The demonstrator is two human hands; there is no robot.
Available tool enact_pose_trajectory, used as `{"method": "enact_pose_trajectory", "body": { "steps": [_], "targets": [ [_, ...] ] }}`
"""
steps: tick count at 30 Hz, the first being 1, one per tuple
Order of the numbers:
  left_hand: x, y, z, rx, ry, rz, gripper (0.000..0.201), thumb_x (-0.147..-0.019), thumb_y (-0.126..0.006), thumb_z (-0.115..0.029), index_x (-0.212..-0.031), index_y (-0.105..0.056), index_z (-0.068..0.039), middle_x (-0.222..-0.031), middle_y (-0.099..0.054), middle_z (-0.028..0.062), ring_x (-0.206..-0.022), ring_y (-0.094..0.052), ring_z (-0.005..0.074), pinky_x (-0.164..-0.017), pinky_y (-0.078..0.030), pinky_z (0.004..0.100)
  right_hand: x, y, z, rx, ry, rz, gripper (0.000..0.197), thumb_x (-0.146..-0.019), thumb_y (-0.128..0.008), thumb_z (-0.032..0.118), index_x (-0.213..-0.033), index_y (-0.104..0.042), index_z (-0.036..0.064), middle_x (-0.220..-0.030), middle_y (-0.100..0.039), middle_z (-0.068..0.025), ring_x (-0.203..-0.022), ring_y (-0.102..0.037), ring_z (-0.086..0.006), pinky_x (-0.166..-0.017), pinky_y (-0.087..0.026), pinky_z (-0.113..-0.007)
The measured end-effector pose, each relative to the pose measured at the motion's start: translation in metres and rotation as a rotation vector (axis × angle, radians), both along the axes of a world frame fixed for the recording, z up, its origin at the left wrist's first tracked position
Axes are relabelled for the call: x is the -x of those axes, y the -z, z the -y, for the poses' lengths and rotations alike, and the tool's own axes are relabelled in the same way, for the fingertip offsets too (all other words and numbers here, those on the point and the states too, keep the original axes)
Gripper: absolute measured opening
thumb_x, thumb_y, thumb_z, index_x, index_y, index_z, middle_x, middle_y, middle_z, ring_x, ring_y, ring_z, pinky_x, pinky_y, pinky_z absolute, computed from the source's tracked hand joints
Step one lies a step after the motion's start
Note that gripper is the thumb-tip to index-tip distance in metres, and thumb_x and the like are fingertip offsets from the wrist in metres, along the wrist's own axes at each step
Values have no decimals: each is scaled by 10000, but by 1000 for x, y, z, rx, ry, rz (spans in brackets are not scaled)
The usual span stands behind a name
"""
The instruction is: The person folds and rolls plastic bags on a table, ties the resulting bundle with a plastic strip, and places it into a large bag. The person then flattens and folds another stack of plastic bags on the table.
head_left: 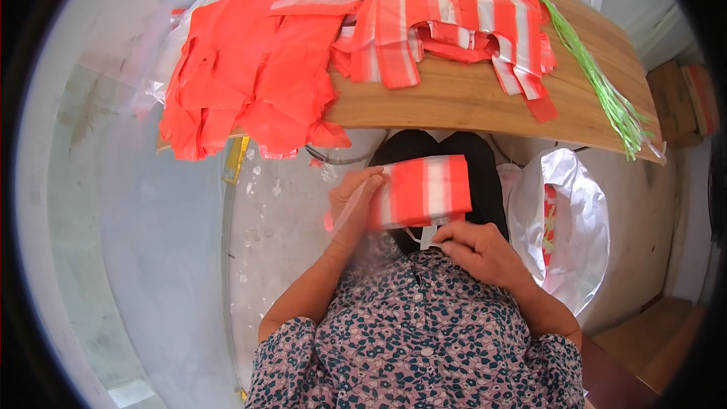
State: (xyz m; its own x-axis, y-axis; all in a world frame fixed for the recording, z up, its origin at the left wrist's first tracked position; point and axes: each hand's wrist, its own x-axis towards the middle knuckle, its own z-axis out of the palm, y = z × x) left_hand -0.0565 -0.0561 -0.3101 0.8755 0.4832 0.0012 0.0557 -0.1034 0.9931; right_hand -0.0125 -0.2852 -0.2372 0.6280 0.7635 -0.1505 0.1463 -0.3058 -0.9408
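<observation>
Above my lap, my left hand (354,201) is closed on a folded bundle of red-and-white striped plastic bags (424,191), gripping its left end with the thumb on top. A pale loose strip (348,208) runs along the thumb. My right hand (478,248) is just below the bundle's lower right edge, its fingers curled in together. Beside those fingertips shows a small white piece (429,237). Whatever the right fingers hold, if anything, is hidden.
Ahead stands a wooden table (447,110) bearing a pile of red plastic bags (254,60), a striped pile (454,11) and green strips (594,68). To my right is an open silvery sack (579,212) with red striped pieces inside. A yellow tape measure (236,159) hangs below the table.
</observation>
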Motion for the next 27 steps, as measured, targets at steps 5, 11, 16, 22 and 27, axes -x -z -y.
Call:
{"method": "enact_pose_trajectory", "body": {
  "steps": [5, 11, 16, 22, 27],
  "targets": [
    [0, 3, 10, 75, -65, 7, 196, -884, -625, -119, -1022, -668, 13, -915, -661, 85, -864, -598, 133, -806, -455, 235, 15, 19, -1, 65, 357, -649, 290, -877, -611, 168, -1086, -593, -33, -640, -497, 4, -480, -392, -48, -438, -289, -203],
    [0, -4, 14, 76, -69, -24, 188, -877, -622, -109, -1012, -669, 14, -936, -626, 80, -886, -577, 135, -807, -446, 244, 14, 46, -31, -169, 346, -880, 296, -902, -612, 303, -971, -553, 22, -590, -436, 10, -436, -369, -66, -394, -267, -231],
    [3, -9, 16, -17, -67, -23, 188, -869, -631, -106, -1000, -668, 24, -936, -627, 86, -894, -580, 139, -810, -447, 248, 16, 58, -46, -287, 747, -1067, 261, -892, -626, 312, -842, -519, 79, -543, -444, -13, -406, -391, -111, -377, -275, -259],
    [-10, -57, 39, -30, 43, 19, 193, -895, -618, -125, -1003, -664, 28, -893, -667, 71, -856, -599, 124, -793, -452, 233, 5, 15, -15, -394, 821, -693, 191, -875, -637, 255, -807, -551, 99, -549, -507, -1, -354, -364, -90, -341, -259, -239],
    [-57, -45, 55, -274, 371, 233, 161, -887, -564, -108, -911, -643, 30, -892, -644, 119, -830, -594, 108, -741, -479, 267, -40, 42, 48, -445, 950, -782, 198, -881, -619, 265, -851, -562, 78, -611, -546, -1, -355, -356, -79, -337, -245, -227]
  ]
}}
